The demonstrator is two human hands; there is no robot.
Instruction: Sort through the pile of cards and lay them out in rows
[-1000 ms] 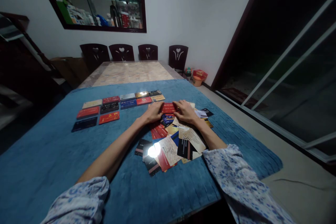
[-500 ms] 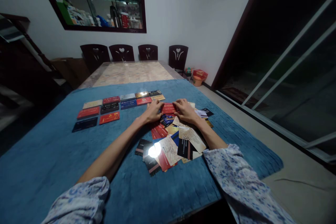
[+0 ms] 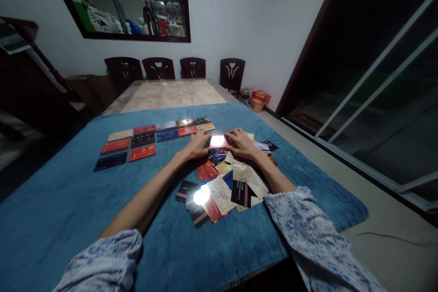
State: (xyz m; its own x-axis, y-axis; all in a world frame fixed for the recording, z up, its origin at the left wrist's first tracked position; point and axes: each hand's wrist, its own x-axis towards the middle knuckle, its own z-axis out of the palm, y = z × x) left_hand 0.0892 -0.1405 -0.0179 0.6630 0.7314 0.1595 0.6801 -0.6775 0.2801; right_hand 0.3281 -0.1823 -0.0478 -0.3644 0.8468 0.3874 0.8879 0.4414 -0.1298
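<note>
The person's left hand and right hand meet around one bank-style card, which lies crosswise between them at the far edge of a loose heap. Each hand is curled, thumb and fingers gripping one short end of the card: left hand on the left end, right hand on the right. A bright glare washes out most of its face, leaving reddish edges.

The heap spreads toward the near side, cards overlapping at all angles. On its left, just nearer than the left hand, red cards are fanned together; close to the right forearm, a cream card partly covers a black card with a pale stripe. A second glare spot falls on the near left cards.

Farther left, well apart from the heap, more cards lie flat in a neat, stepped layout — a dark navy card nearest, a red-and-gold card to its right, a blue card and a silver card farther along, a black card at the far right end. All rest on a blue cloth over the tabletop, whose far end shows bare, stone-patterned — dark wooden chairs stand beyond it.
</note>
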